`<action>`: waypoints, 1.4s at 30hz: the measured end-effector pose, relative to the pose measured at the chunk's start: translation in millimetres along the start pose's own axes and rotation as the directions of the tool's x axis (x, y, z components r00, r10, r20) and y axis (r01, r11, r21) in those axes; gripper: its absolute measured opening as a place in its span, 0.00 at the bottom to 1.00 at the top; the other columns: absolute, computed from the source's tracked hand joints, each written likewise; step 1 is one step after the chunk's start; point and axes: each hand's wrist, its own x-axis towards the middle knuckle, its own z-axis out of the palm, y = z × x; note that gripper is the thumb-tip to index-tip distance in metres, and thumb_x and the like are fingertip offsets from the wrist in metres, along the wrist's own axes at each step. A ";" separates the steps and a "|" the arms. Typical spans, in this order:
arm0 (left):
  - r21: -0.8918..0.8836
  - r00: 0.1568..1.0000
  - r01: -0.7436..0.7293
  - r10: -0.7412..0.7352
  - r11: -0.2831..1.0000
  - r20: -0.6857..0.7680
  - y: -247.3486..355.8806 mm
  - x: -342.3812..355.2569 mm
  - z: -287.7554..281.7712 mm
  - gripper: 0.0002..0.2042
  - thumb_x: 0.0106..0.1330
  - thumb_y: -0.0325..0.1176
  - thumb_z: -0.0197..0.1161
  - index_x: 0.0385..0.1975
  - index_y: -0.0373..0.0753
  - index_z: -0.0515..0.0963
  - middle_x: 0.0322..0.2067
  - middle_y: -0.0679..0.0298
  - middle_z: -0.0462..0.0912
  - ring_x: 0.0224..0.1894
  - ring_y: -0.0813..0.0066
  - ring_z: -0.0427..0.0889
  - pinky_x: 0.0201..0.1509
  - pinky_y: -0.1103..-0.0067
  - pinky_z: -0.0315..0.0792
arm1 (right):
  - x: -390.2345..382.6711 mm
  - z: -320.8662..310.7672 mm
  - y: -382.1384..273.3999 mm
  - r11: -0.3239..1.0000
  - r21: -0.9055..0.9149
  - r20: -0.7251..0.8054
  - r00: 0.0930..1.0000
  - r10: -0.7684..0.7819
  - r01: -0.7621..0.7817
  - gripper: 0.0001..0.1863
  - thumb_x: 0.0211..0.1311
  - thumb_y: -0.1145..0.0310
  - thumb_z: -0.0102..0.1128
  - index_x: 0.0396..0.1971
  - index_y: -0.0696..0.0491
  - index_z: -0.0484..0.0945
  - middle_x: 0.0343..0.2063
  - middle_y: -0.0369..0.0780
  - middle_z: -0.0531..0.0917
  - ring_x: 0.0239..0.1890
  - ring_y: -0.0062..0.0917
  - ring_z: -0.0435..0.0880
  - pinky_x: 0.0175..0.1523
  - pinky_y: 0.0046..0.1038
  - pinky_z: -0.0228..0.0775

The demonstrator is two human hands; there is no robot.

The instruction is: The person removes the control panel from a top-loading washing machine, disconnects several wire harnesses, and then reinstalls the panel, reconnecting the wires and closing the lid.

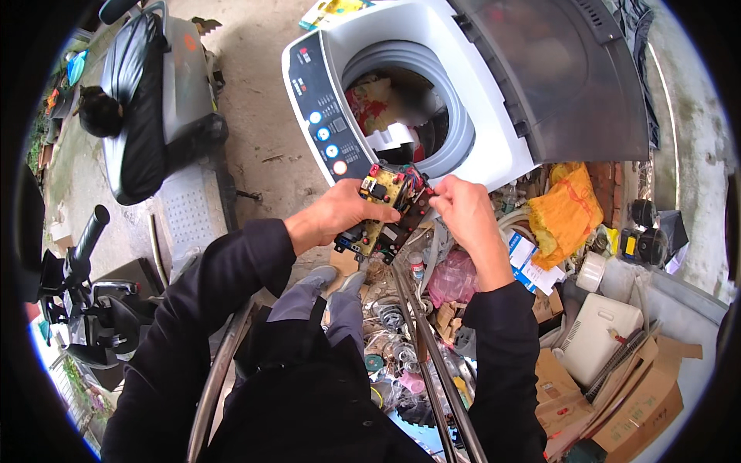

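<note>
My left hand (337,216) is closed on the left side of a circuit board (380,220) crowded with parts, the thumb lying across its face. Bundled coloured wires (411,185) gather at the board's upper right. My right hand (465,216) pinches at that right edge; whatever sits between its fingertips is too small to make out. Just beyond the board stands a white top-loading washing machine (494,139), its dark lid (556,69) raised to the right. A dark control panel (324,123) runs along its left side. A white piece (392,136) and a red and yellow item show in the round opening.
Metal rails (432,363) rise near my legs, over loose scrap and bags. To the right lie an orange sack (567,216), a beige casing (598,336) and cardboard boxes (648,393). A scooter's handlebar (89,239) and black seat (139,116) are at left.
</note>
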 end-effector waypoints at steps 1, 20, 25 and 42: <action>0.014 1.000 0.002 -0.002 1.000 -0.009 -3.1 -0.3 1.4 0.18 0.57 0.27 0.77 0.47 0.31 0.82 0.37 0.58 0.89 0.33 0.71 0.89 0.39 0.73 0.86 | -0.8 -1.3 -2.1 0.998 -0.049 0.021 0.999 -0.024 0.025 0.10 0.60 0.69 0.68 0.34 0.61 0.80 0.25 0.51 0.85 0.30 0.45 0.87 0.37 0.40 0.77; -0.058 0.998 0.053 -0.052 0.997 0.022 2.5 -3.9 -0.5 0.17 0.59 0.28 0.75 0.47 0.31 0.81 0.39 0.59 0.88 0.34 0.72 0.88 0.41 0.72 0.87 | -2.8 17.8 -14.2 0.960 -0.268 -0.040 0.995 -0.096 0.082 0.06 0.55 0.78 0.61 0.33 0.58 0.75 0.32 0.51 0.83 0.34 0.53 0.85 0.41 0.50 0.78; -0.153 0.996 0.072 -0.063 0.986 0.061 -2.9 -4.0 -12.1 0.18 0.61 0.27 0.74 0.51 0.34 0.80 0.41 0.61 0.88 0.37 0.74 0.88 0.45 0.73 0.85 | -6.2 17.0 -12.1 0.974 -0.220 -0.040 0.997 -0.068 0.058 0.07 0.55 0.77 0.63 0.34 0.59 0.75 0.31 0.52 0.83 0.34 0.52 0.86 0.42 0.49 0.78; 0.723 0.782 -0.151 0.529 0.674 -0.329 23.7 20.3 -62.1 0.39 0.50 0.51 0.81 0.52 0.27 0.72 0.43 0.43 0.84 0.46 0.53 0.86 0.53 0.65 0.77 | 3.5 7.0 -27.4 0.921 -0.383 0.098 0.994 -0.043 0.077 0.13 0.53 0.75 0.69 0.36 0.60 0.74 0.35 0.53 0.83 0.38 0.52 0.86 0.44 0.48 0.79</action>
